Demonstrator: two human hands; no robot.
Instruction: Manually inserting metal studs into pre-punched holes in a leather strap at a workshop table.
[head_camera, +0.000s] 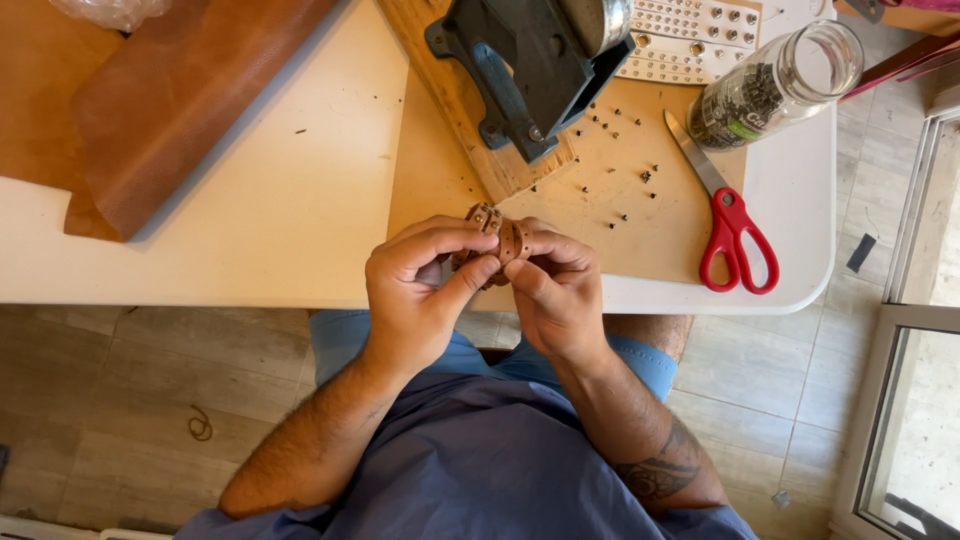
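Both my left hand (415, 290) and right hand (555, 290) pinch the small brown studded leather strap (503, 237), fingers curled shut; it may slip off the table edge.

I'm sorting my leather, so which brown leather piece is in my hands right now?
The small studded leather strap, pinched between left hand and right hand at the table edge. The large leather sheet lies flat, untouched, at the table's far left.
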